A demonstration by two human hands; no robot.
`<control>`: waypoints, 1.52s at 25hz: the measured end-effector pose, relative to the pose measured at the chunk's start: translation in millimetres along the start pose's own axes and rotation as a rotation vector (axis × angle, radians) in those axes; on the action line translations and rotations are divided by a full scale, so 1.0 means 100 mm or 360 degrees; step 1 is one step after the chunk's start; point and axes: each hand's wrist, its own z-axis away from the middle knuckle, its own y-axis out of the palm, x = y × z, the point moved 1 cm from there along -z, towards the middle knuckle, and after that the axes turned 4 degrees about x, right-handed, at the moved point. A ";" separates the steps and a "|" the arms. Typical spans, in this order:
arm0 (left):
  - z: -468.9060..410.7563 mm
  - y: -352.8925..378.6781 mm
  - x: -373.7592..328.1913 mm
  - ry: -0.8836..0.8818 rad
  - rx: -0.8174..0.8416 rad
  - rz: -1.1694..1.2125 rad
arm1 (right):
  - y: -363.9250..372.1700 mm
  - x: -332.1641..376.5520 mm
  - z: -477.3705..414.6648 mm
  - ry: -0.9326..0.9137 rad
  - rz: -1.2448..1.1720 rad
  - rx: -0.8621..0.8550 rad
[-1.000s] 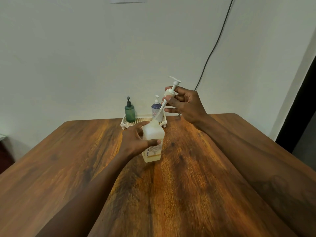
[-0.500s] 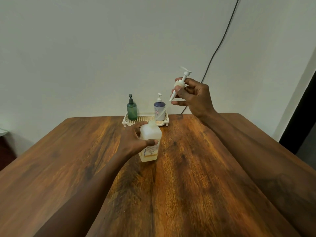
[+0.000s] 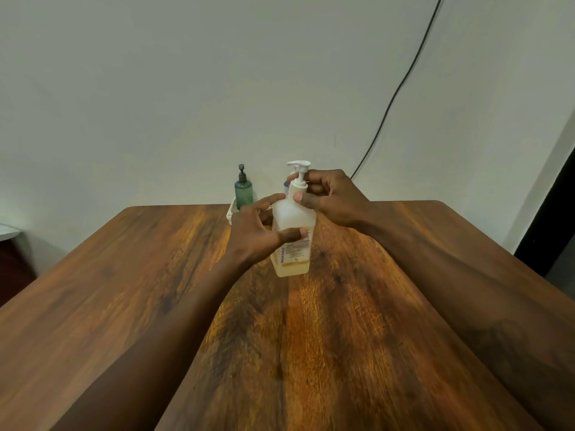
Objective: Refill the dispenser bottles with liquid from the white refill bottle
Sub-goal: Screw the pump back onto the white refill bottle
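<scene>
A white refill bottle (image 3: 294,217) stood on the tabletop (image 3: 124,275), the grip of the left hand (image 3: 258,234) wrapped around its body. The right hand (image 3: 333,194) held the pump (image 3: 298,181) at the bottle's neck in a pinching grip.

Single head-worn wide-angle view, facing forward and down along the wooden table (image 3: 124,275) to the wall (image 3: 186,88), left hand (image 3: 255,234) and right hand (image 3: 333,197) near centre.

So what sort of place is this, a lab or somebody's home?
Probably a plain home or office room: a brown wooden table by a plain pale wall, a black cable hanging down it, and a dark green pump bottle on a small white tray.
</scene>
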 end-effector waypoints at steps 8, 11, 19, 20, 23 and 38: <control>0.03 0.05 -0.15 0.0172 -0.0056 -0.0095 | -0.02 0.12 -0.06 0.0202 0.0660 -0.0398; 0.03 0.04 -0.21 0.0169 -0.0080 -0.0039 | -0.03 0.16 -0.02 0.0239 0.0585 -0.0376; 0.01 0.05 -0.20 0.0158 -0.0007 0.0090 | -0.18 0.08 0.02 0.0048 -0.0273 0.0121; 0.00 0.05 -0.20 0.0151 -0.0010 0.0094 | -0.19 0.08 0.02 0.0034 -0.0261 0.0054; 0.00 0.07 -0.26 0.0170 -0.0021 0.0040 | -0.21 0.11 0.02 -0.0004 0.0048 -0.0279; -0.12 0.06 -0.37 0.0183 -0.0152 -0.0057 | -0.25 0.14 -0.03 0.0067 -0.0310 0.0053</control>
